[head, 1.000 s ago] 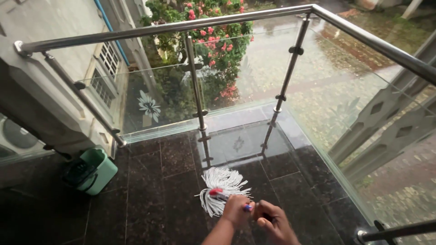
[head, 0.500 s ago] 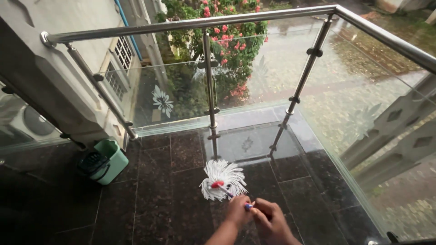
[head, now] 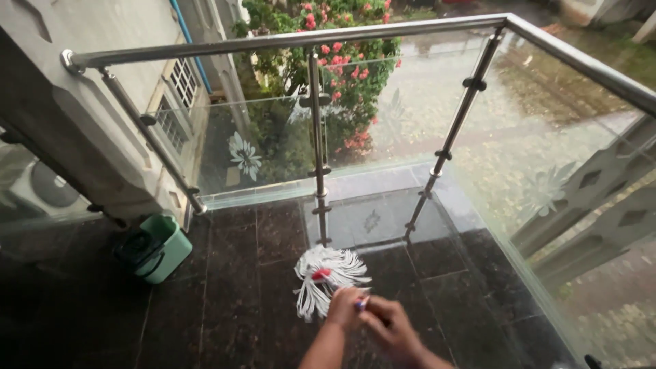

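A mop with a white string head and a red socket lies on the dark polished floor tiles of a balcony. Its handle runs back toward me, mostly hidden by my hands. My left hand grips the handle just behind the mop head. Right behind it, my right hand is closed on the handle too. Both hands look blurred.
A green mop bucket stands at the left by the wall. A glass balustrade with a steel handrail and steel posts encloses the balcony ahead and to the right. Beyond it are a flowering bush and wet paving below.
The mop head has swung slightly left and its strands now trail toward me. My hands have shifted a little left with the handle. The view has tilted slightly.
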